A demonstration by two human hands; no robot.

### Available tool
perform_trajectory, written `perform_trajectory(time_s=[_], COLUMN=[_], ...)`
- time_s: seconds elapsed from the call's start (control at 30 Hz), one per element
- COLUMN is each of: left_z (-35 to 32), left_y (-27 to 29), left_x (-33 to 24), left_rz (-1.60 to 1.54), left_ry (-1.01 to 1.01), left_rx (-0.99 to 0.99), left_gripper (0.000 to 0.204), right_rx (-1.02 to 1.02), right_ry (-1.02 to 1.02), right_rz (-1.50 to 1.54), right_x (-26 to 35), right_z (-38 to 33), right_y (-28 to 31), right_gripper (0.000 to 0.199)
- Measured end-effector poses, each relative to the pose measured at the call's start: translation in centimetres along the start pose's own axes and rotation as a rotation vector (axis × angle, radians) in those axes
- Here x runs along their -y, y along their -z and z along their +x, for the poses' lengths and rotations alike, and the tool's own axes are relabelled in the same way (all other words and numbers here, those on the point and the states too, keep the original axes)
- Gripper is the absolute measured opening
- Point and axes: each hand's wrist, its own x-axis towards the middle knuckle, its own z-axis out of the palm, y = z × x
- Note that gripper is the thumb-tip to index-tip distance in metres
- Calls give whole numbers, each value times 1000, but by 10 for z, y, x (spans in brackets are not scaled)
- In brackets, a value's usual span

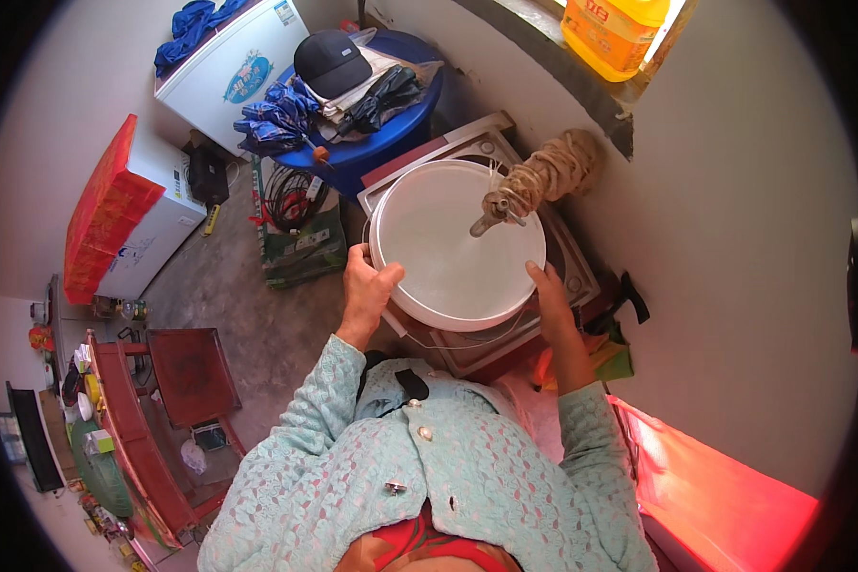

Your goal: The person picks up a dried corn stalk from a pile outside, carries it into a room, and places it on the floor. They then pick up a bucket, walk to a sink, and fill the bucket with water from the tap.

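A round white lid (453,253) covers a pail that stands on a square metal-framed base (564,255). My left hand (367,286) grips the lid's left rim, fingers curled over the edge. On the lid's right front rim, my right hand (548,296) presses with its fingers. Just above the lid, a metal tap (496,212) wrapped in tan cloth and string sticks out from the wall. Both my forearms wear pale green lace sleeves.
A blue drum (400,114) behind holds a black cap (331,62), folded umbrellas and cloth. Cables lie on a green board (300,238) on the floor. A white chest (234,71), red crates (105,210), red stool (193,374) stand left. A yellow oil jug (610,33) sits on the sill.
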Motion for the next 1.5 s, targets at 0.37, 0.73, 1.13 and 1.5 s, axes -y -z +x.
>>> perform_trajectory(time_s=[0.37, 0.73, 1.13, 1.5], left_z=[0, -1, 0, 0], left_y=[-3, -3, -6, -5], left_x=[9, 8, 9, 8], left_rz=[-59, -83, -62, -61], left_ry=[-55, -60, -64, -57], left_rx=[46, 16, 1, 13], left_gripper=[55, 54, 54, 54], right_rx=[-89, -101, -124, -118], right_ry=[100, 65, 167, 162], right_rz=[177, 211, 175, 183], right_x=[-20, -6, -14, -14], right_z=[20, 10, 13, 11], right_y=[-1, -17, -12, -12], right_gripper=[51, 57, 63, 63])
